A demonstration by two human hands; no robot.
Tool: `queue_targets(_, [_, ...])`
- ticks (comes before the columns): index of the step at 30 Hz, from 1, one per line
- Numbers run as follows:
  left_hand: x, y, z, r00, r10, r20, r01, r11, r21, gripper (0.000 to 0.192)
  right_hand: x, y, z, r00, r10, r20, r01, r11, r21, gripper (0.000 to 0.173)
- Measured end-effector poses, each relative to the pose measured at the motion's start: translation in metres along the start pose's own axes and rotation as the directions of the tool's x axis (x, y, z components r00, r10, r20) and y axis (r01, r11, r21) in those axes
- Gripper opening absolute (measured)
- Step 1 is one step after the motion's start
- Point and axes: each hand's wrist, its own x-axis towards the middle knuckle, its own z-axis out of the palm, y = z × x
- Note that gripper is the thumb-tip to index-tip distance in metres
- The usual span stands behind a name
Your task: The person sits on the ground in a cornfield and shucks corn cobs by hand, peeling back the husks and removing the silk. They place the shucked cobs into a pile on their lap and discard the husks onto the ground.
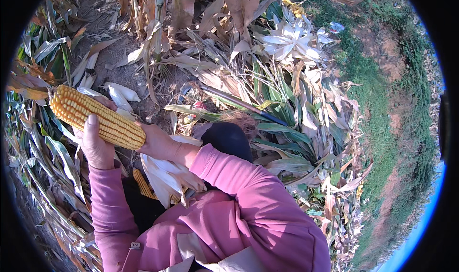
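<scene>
A husked ear of yellow corn [95,116] is held up at the left of the view. My left hand [96,141] grips it from below, thumb across the kernels and fingers around the far side. At the ear's lower right end, my right hand [156,139] presses against it; most of its fingers are hidden behind the ear. Loose pale husks [172,177] hang below my right wrist. Lower down, by my dark trouser leg, another bare corn ear [143,184] is partly covered.
Dry stalks [46,157] lie along the left, and standing stalks [157,24] rise ahead. A dark pole [240,101] rests across leaves to the right. Beyond are a pile of pale husks [292,42] and a green grassy strip [376,103]. Pale husk-covered ears [122,92] lie on soil.
</scene>
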Motion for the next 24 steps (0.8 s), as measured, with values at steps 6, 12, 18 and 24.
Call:
queue_targets(6, [0.051,0.034,-0.117,0.902,-0.128,-0.413,-0.005,0.952,-0.305,0.050,-0.015,-0.028,-0.115,0.916,-0.402,0.017,0.314,0.688,-0.655,0.019])
queue_targets(12, [0.025,0.007,-0.112,0.898,-0.201,-0.392,0.100,0.959,-0.264,0.041,-0.057,-0.103,-0.419,0.721,-0.451,-0.526,-0.691,-0.410,-0.595,0.052])
queue_targets(18, [0.017,-0.018,-0.070,0.931,-0.252,-0.266,0.182,0.948,-0.263,0.042,-0.024,-0.015,-0.309,0.879,-0.079,-0.470,-0.199,0.835,-0.513,0.051])
queue_targets(24, [-0.015,-0.055,-0.050,0.847,-0.476,-0.238,0.419,0.872,-0.253,0.049,0.017,0.047,-0.004,0.964,-0.024,0.263,-0.059,0.952,0.300,0.083])
